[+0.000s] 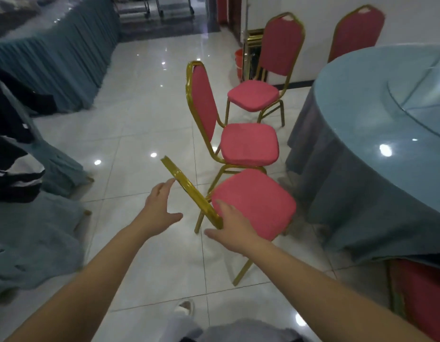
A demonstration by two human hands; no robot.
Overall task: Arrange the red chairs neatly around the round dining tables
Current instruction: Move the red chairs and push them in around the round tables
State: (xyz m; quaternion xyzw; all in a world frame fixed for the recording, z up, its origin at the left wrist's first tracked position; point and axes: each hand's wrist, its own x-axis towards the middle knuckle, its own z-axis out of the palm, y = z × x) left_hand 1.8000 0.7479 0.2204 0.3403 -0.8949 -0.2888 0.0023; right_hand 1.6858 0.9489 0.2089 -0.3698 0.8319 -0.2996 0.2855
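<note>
A red chair with a gold frame (256, 201) stands nearest me, its backrest top seen edge-on. My left hand (162, 208) is spread open just left of that backrest, fingertips at the gold rim. My right hand (232, 225) is open at the rim's near end, over the seat's edge. A second red chair (248, 144) stands just behind, facing the round table (362, 107) with a teal cloth and a glass turntable. A third red chair (256, 95) sits farther back, and a fourth (357, 30) stands behind the table by the wall.
A long table with a pleated teal skirt (61, 53) runs along the far left. Teal-covered chairs with dark clothing (19, 154) crowd the left side. An orange bucket (238, 62) and a gold stand sit by the wall. Glossy white tile floor (140, 119) lies open between.
</note>
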